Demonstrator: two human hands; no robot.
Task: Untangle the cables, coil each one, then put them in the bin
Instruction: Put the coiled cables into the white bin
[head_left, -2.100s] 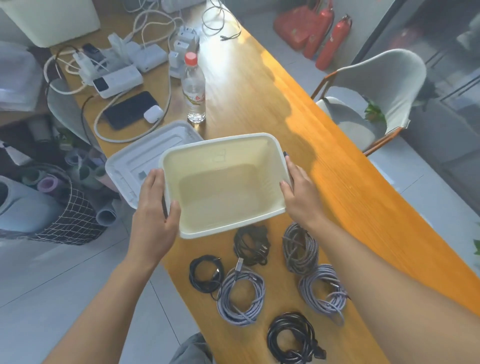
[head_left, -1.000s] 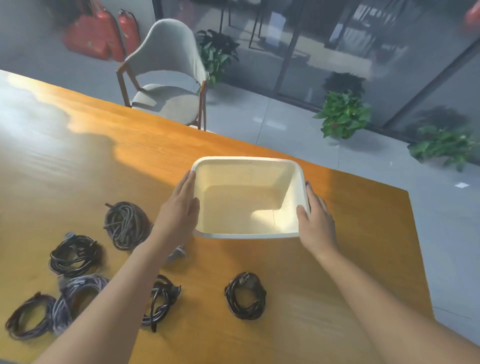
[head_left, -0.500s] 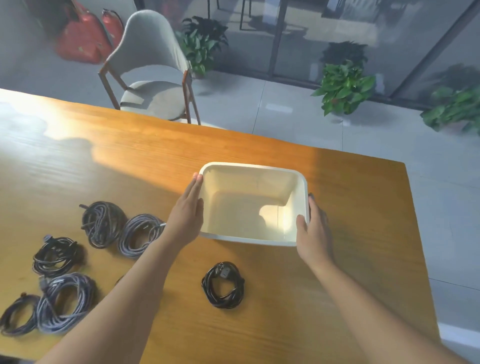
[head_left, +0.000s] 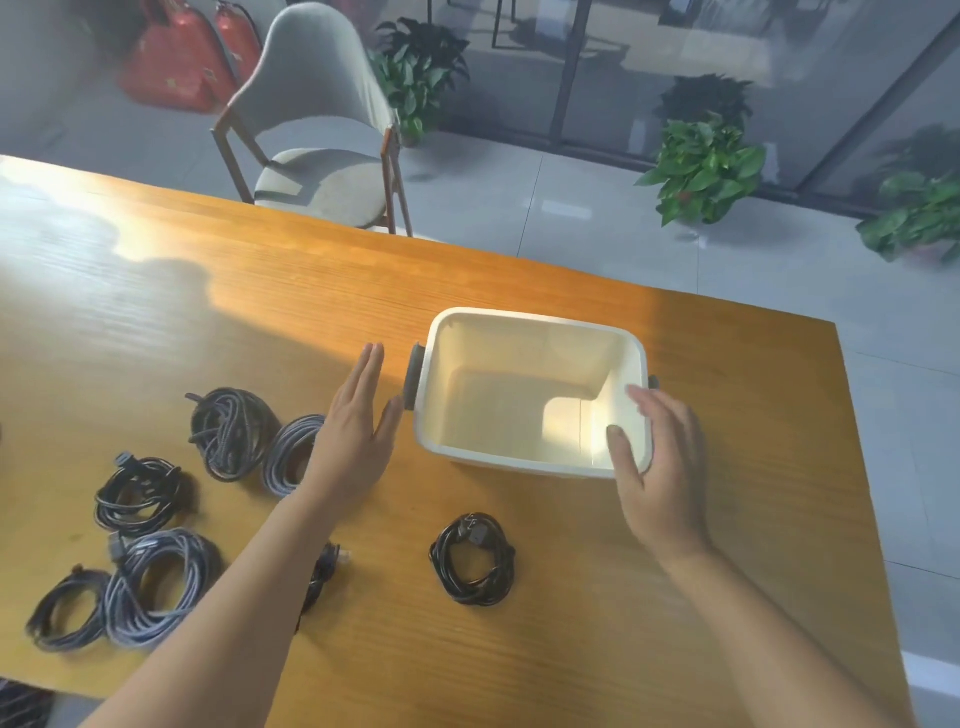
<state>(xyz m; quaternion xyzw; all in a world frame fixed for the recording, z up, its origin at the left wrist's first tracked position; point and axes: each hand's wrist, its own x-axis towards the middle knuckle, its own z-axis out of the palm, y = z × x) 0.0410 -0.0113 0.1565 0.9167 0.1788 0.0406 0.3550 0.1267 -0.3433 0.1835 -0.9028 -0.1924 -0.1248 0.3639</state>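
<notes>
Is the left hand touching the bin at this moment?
Apart. In the head view the left hand hangs open beside the bin, and a strip of table shows between its fingers and the bin's dark side handle.

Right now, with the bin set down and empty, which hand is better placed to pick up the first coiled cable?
Probably the left hand: it is open, off the bin, and right beside the grey coil. The right hand is at the bin's near right corner, farther from any coil, though the black coil lies between them.
</notes>
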